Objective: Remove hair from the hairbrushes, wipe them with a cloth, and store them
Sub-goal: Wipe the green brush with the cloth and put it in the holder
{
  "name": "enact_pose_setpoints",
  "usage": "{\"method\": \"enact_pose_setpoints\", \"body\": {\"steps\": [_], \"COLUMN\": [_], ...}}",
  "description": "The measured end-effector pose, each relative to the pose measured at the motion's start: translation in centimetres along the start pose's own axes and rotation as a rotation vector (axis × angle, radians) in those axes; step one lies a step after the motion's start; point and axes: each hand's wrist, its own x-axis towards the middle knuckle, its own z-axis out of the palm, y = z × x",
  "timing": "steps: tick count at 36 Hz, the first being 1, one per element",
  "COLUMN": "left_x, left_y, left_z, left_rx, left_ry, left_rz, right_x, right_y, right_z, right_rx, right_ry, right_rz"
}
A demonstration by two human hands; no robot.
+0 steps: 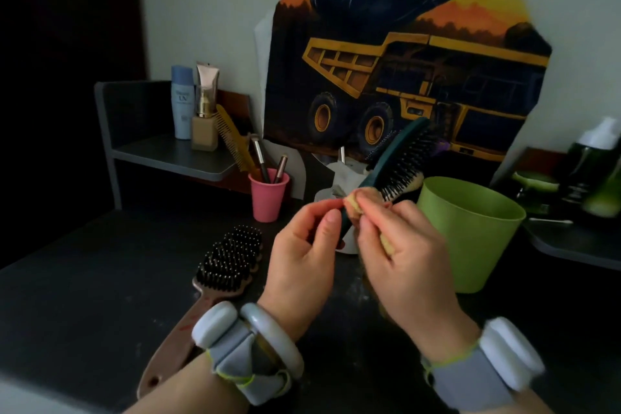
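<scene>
The left hand (302,245) gripped the green hairbrush (393,161) by its handle, its long axis slanting up and away to the right, bristles toward the right hand (403,252). That hand pinched a yellowish cloth (353,207) against the brush's neck, beside the green bin (470,232).

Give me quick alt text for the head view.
Both hands hold a teal hairbrush above a dark table: left hand grips its handle, right hand presses a yellow cloth against it. A brown hairbrush lies left, a green tub right.
</scene>
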Motion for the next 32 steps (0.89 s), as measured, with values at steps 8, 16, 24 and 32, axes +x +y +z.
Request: {"method": "enact_pose_setpoints", "body": {"steps": [8, 16, 24, 32], "left_x": [0.1, -0.3, 0.0, -0.4], "left_y": [-0.1, -0.1, 0.1, 0.1], "left_z": [0.0, 0.2, 0.0, 0.2], "left_rx": [0.05, 0.1, 0.079, -0.007], "left_ry": [0.058, 0.038, 0.13, 0.013], "left_rz": [0.045, 0.062, 0.171, 0.059], "right_x": [-0.1, 0.1, -0.1, 0.4], "right_y": [-0.5, 0.1, -1.3, 0.0], "right_z": [0.2, 0.1, 0.5, -0.2], "right_rx": [0.027, 0.019, 0.203, 0.058], "right_ry": [-0.053, 0.044, -0.106, 0.062], "right_rz": [-0.002, 0.062, -0.034, 0.055]}}
